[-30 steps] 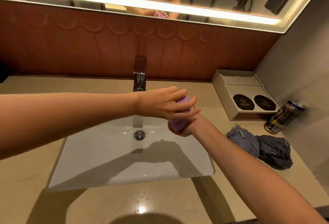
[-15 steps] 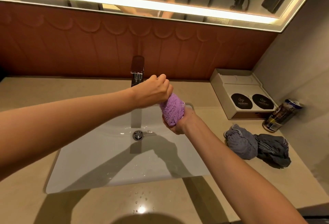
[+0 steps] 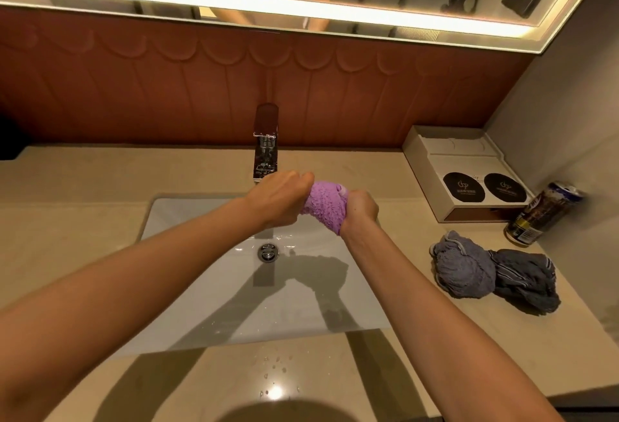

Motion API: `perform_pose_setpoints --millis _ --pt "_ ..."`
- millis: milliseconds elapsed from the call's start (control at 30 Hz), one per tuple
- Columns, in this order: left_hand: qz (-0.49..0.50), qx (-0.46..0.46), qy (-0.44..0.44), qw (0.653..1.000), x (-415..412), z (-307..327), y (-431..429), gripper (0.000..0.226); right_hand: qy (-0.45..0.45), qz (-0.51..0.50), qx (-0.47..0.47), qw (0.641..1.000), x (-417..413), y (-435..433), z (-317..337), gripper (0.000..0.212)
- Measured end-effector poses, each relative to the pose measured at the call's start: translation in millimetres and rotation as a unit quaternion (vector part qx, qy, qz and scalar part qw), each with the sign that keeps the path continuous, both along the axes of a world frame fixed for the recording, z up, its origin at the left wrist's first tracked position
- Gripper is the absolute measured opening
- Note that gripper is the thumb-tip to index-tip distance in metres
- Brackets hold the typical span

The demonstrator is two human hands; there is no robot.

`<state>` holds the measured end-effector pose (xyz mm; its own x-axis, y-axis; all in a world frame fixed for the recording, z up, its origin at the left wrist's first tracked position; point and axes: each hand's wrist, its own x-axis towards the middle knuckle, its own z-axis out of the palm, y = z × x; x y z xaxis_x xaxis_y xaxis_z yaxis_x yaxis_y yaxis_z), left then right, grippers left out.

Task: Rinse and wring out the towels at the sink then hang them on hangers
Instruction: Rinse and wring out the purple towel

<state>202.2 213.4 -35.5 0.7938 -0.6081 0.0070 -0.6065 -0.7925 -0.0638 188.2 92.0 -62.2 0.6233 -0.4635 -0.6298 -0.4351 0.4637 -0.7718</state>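
Both forearms reach toward 12 o'clock, left hand [image 3: 279,201] and right hand [image 3: 362,208] close together, fingers curled round purple towel [image 3: 323,203].

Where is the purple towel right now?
In the head view, the purple towel is squeezed between the left hand and the right hand, above the white sink, just right of the faucet.

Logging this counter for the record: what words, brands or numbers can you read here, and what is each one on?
Black round pads on the white box: a pale logo and a line of lettering on each, too small to read.
Can by the right wall: print too blurred to read.
Faucet, purple towel: no text visible.
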Motion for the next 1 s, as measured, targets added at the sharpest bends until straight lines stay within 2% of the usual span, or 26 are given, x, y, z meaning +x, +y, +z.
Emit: perform_pose_setpoints --millis 67,133,233,300,433,533,567,633,667,733,833,933,1000 --pt "0.015 -0.03 0.052 0.998 0.2 -2.9 -0.1 0.023 0.014 -0.022 -0.093 0.995 -4.2 0.9 -0.3 0.032" --pt "0.001 -0.056 0.098 0.994 1.5 -7.8 0.8 0.022 0.008 0.007 -0.189 0.982 -10.6 1.3 2.3 0.026" --pt "0.01 -0.137 0.175 0.975 4.7 -19.4 5.0 0.019 -0.012 0.069 -0.338 0.939 -12.8 -0.2 11.5 0.016" --pt "0.024 -0.18 0.232 0.956 -1.3 -26.2 5.6 0.014 -0.031 0.112 -0.415 0.902 -13.5 -0.6 14.6 0.018" --pt "0.043 -0.238 0.34 0.909 -14.5 -31.0 9.9 0.035 -0.082 0.197 -0.496 0.842 -19.9 -1.2 11.5 0.035" --pt "0.092 -0.3 0.407 0.858 -23.3 -37.8 11.3 0.041 -0.124 0.254 -0.528 0.801 -16.6 -3.8 14.3 0.029" --pt "0.101 -0.308 0.413 0.851 -24.2 -39.3 9.0 0.042 -0.132 0.268 -0.533 0.792 -13.8 -5.5 14.2 0.026" --pt "0.1 -0.299 0.389 0.866 -18.4 -42.0 3.7 0.042 -0.135 0.271 -0.536 0.788 -8.6 -10.2 12.7 0.025" --pt "0.091 -0.274 0.36 0.887 -15.8 -41.1 0.5 0.039 -0.132 0.265 -0.538 0.79 -7.2 -12.9 11.9 0.025" --pt "0.079 -0.224 0.32 0.917 -8.2 -42.9 -2.8 0.028 -0.11 0.256 -0.545 0.791 -2.5 -15.2 7.2 0.027" --pt "0.073 -0.172 0.276 0.943 -4.3 -48.1 -0.9 0.011 -0.077 0.273 -0.567 0.773 0.1 -11.5 0.8 0.037" --pt "0.073 -0.168 0.267 0.946 -2.0 -53.1 -4.1 0.019 -0.064 0.298 -0.588 0.749 2.2 -11.7 -1.7 0.041" --pt "0.097 -0.189 0.316 0.925 -1.7 -54.6 -9.1 0.026 -0.059 0.323 -0.609 0.722 7.2 -13.8 -1.6 0.04"
